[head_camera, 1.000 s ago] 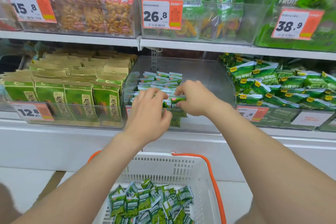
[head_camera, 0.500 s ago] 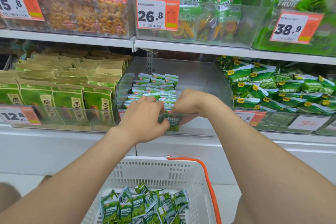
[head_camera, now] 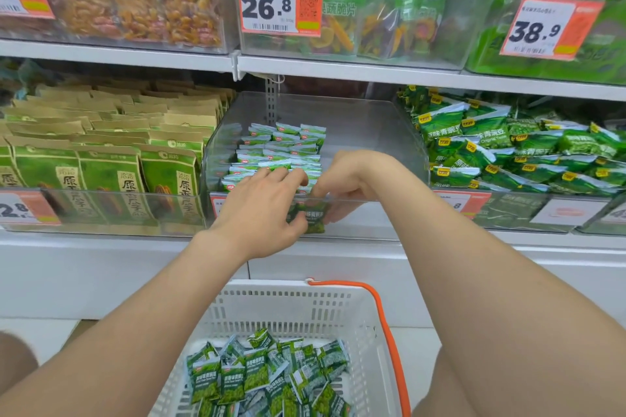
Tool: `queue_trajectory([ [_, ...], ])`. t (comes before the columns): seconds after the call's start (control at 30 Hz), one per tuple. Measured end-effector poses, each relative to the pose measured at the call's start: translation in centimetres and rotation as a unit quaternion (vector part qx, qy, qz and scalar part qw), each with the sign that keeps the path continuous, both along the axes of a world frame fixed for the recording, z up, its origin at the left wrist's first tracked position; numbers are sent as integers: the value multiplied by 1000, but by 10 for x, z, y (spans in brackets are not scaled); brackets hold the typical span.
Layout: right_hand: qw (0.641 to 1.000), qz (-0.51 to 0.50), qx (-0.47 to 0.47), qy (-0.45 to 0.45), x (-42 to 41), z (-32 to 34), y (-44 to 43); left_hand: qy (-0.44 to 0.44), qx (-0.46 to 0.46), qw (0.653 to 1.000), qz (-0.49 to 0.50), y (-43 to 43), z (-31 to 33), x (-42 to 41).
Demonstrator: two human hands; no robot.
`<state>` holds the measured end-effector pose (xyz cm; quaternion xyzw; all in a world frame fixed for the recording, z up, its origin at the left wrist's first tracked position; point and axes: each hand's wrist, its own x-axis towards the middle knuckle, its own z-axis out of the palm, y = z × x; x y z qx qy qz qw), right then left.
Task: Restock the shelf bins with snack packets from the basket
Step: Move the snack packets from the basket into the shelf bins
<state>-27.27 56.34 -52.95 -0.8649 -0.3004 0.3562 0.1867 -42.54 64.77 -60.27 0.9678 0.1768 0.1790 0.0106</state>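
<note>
A clear shelf bin [head_camera: 376,135] on the middle shelf holds neat rows of small green snack packets [head_camera: 281,149] along its left side. Both hands are inside its front end. My left hand [head_camera: 261,210] and my right hand [head_camera: 345,179] together pinch one green snack packet [head_camera: 313,218], which stands upright just behind the bin's front wall, in front of the rows. Below, a white basket [head_camera: 271,294] with an orange handle [head_camera: 386,322] holds a loose heap of the same green packets [head_camera: 267,376].
Left of the bin stand brown-and-green seed bags [head_camera: 108,176]; to the right is a bin heaped with larger green pea bags [head_camera: 515,152]. The upper shelf [head_camera: 338,69] hangs over the bins, carrying price tags and more bins. The right half of the middle bin is bare.
Both hands have dropped with the packet from above the rows to the bin's front wall. The view has moved slightly closer and to the right.
</note>
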Motion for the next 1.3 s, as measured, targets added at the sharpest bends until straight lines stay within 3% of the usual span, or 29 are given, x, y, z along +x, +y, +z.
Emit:
queue_trajectory([
  [0.17,998,29,34,-46,4,-9,-7,-9,-4,1000,-9,2,1,-5],
  [0.33,996,34,74,-19,3,-9,-13,34,-35,998,-33,5,10,-11],
  [0.4,986,11,124,-113,0,-8,-17,-7,-59,997,-40,4,10,-14],
  [0.5,923,23,216,-318,-18,-2,-29,-150,23,987,-50,-6,5,-22],
  [0.57,913,85,220,-334,-39,6,-45,-216,83,970,-74,-16,-1,-26],
  [0.63,932,185,113,-289,-59,2,-62,-207,105,967,-110,-27,-15,-29],
  [0.7,926,286,-28,-244,-72,-18,-77,-147,82,978,-126,-34,-40,-30],
  [0.77,893,361,-142,-226,-75,-53,-87,-24,9,992,-126,-42,-69,-31],
  [0.9,835,435,-277,-191,-81,-121,-106,237,-117,955,-134,-68,-132,-25],
  [1.0,814,454,-317,-176,-86,-148,-121,367,-197,897,-146,-94,-184,-25],
  [1.1,806,463,-330,-167,-89,-165,-134,481,-193,839,-163,-122,-237,-28],
  [1.3,801,476,-322,-168,-83,-181,-144,510,-245,800,-200,-166,-288,-28],
])
